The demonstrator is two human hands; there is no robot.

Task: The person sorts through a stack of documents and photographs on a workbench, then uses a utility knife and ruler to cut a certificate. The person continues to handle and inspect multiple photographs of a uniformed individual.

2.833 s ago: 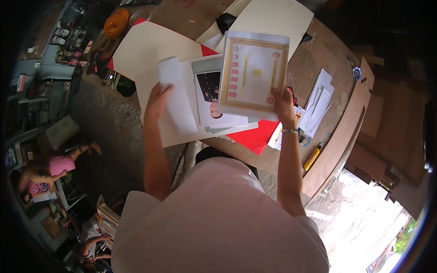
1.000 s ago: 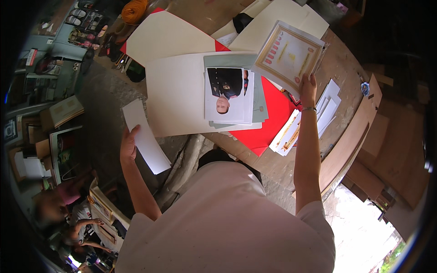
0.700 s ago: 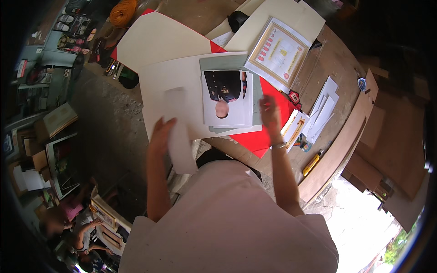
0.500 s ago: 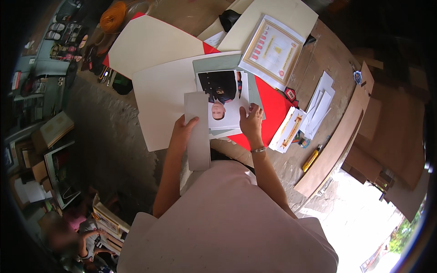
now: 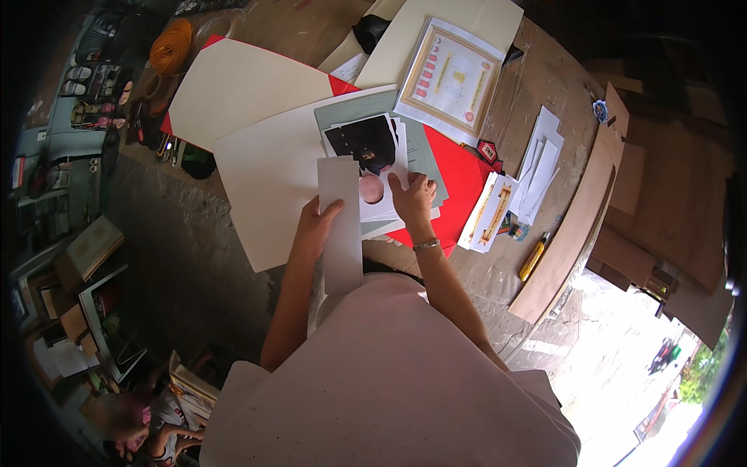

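Note:
My left hand (image 5: 315, 224) is closed on a long pale card strip (image 5: 339, 249), its thumb lying flat on the face. The strip stands lengthwise toward my body and covers the left side of a printed portrait photo (image 5: 362, 144). That photo shows a person in dark clothing and lies upside down to me on a small stack of white-edged prints. At the right edge of the stack is my right hand (image 5: 415, 204), thumb touching the prints and apart from the loosely curled fingers. Under the prints lies a grey-green folder (image 5: 430, 167), on a large white board (image 5: 261, 175).
A red sheet (image 5: 459, 183) shows right of the folder. Beyond are a framed certificate (image 5: 450, 78), ribbon-printed cards (image 5: 489, 212), white paper offcuts (image 5: 537, 167) and a yellow cutter knife (image 5: 533, 258). An orange cord roll (image 5: 171, 47) sits far left; another person (image 5: 159, 420) is lower left.
The view has turned slightly. My right hand has shifted left, its thumb now at the prints' edge, and the top photo sits more tilted. My left hand still holds the strip.

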